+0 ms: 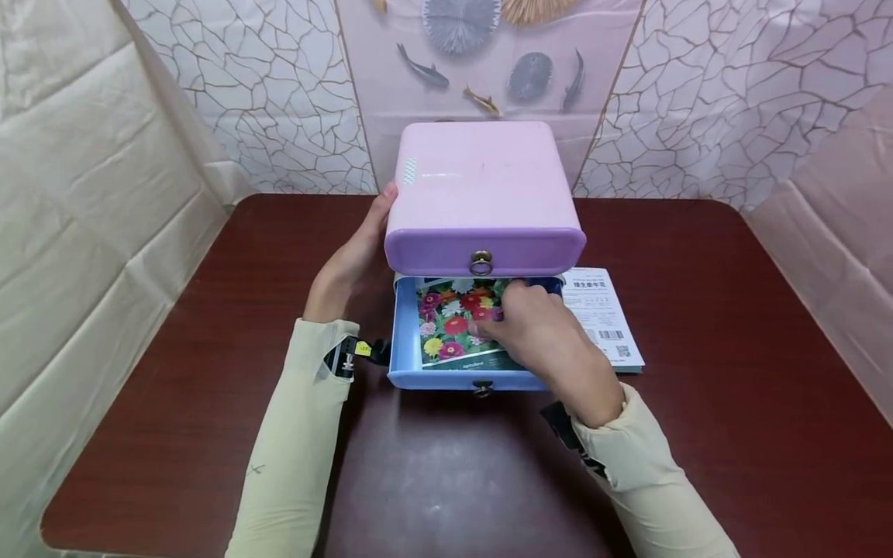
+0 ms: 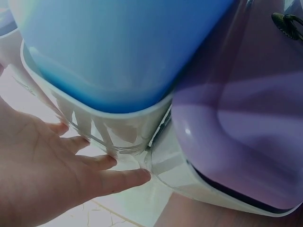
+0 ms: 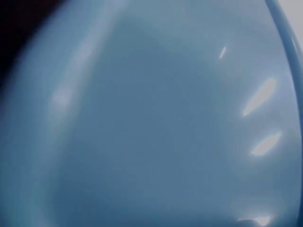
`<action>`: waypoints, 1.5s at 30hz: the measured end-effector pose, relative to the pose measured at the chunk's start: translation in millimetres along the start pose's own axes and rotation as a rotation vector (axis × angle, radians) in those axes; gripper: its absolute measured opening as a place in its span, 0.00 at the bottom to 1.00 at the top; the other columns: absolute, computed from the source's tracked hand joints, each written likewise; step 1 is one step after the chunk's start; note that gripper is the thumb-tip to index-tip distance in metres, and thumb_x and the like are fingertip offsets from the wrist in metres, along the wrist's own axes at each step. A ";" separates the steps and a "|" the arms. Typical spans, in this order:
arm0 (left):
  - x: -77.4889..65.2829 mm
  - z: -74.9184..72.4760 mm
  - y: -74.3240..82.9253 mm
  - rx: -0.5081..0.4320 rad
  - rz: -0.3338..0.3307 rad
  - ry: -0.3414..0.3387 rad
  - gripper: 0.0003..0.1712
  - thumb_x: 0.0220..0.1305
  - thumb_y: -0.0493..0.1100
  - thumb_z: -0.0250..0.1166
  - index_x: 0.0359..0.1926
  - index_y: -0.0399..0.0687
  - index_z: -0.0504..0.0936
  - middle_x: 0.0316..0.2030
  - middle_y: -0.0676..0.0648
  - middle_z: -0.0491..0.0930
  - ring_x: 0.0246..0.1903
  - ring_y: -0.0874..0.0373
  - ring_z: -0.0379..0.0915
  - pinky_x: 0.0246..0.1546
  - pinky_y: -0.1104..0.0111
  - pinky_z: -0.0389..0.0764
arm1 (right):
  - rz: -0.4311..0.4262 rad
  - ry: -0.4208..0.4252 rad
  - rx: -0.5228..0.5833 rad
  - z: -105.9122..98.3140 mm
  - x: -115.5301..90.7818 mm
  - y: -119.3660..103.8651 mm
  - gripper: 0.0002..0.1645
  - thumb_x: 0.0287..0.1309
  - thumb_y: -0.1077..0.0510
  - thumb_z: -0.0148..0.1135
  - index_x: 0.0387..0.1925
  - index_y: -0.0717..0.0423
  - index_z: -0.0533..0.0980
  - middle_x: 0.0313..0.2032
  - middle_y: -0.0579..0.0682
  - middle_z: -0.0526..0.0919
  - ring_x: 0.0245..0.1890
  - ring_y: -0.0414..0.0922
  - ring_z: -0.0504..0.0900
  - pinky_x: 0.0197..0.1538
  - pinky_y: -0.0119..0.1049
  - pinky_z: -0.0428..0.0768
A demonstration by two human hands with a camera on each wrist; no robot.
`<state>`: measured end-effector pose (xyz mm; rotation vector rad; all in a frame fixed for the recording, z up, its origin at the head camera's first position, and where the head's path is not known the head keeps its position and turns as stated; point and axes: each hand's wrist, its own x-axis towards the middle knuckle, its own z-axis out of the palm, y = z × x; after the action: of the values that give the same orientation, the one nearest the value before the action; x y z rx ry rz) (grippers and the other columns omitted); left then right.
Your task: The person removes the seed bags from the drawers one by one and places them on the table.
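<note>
A small two-tier drawer box (image 1: 484,174) has a pale pink casing and a purple upper drawer front (image 1: 432,252), which is closed. Below it the light blue drawer (image 1: 407,329) is pulled out. Inside lies a seed packet (image 1: 446,325) printed with colourful flowers. My right hand (image 1: 551,329) reaches into this drawer, thumb over the packet's face and fingers bent; the fingertips are hidden. My left hand (image 1: 356,252) rests against the casing's left side, its fingers extended along the white wall (image 2: 118,137) in the left wrist view. The right wrist view shows only blue plastic (image 3: 156,118).
A white printed paper packet (image 1: 603,318) with a barcode lies on the dark red-brown table (image 1: 446,473), right of the drawer. Behind the table hangs a patterned cloth (image 1: 272,93). Brass ring pulls (image 1: 481,263) stick out from the drawer fronts.
</note>
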<state>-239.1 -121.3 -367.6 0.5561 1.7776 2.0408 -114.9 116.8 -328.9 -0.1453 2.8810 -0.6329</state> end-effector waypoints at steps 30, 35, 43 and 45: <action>-2.0 2.6 2.5 -0.053 0.013 -0.036 0.49 0.71 0.81 0.42 0.80 0.59 0.53 0.70 0.41 0.65 0.67 0.46 0.63 0.71 0.44 0.60 | 0.074 -0.142 0.754 -33.4 -26.9 60.5 0.27 0.81 0.46 0.54 0.58 0.69 0.75 0.31 0.50 0.86 0.12 0.38 0.67 0.18 0.30 0.68; 9.4 12.2 5.8 -0.095 -0.018 -0.058 0.48 0.70 0.81 0.43 0.79 0.61 0.53 0.70 0.43 0.65 0.68 0.48 0.64 0.72 0.46 0.59 | 0.082 -0.120 0.872 -41.4 -37.3 79.1 0.31 0.81 0.46 0.54 0.65 0.71 0.71 0.37 0.49 0.89 0.11 0.36 0.65 0.17 0.27 0.66; 3.3 5.4 6.9 -0.034 0.021 -0.051 0.45 0.74 0.78 0.39 0.80 0.61 0.51 0.71 0.45 0.62 0.71 0.49 0.59 0.75 0.43 0.53 | 0.066 -0.115 0.880 -38.9 -49.5 77.1 0.31 0.80 0.47 0.57 0.64 0.72 0.71 0.35 0.49 0.90 0.10 0.36 0.65 0.16 0.27 0.64; -1.6 2.7 5.9 -0.008 0.026 -0.043 0.45 0.74 0.77 0.37 0.81 0.60 0.50 0.72 0.45 0.61 0.71 0.49 0.57 0.75 0.42 0.51 | 0.067 -0.128 0.885 -36.4 -52.9 74.8 0.30 0.80 0.48 0.56 0.64 0.72 0.71 0.34 0.49 0.90 0.10 0.36 0.66 0.16 0.27 0.64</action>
<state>-236.5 -120.7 -361.4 0.6193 1.7462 2.0365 -74.7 206.3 -319.7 0.0401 2.2116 -1.7075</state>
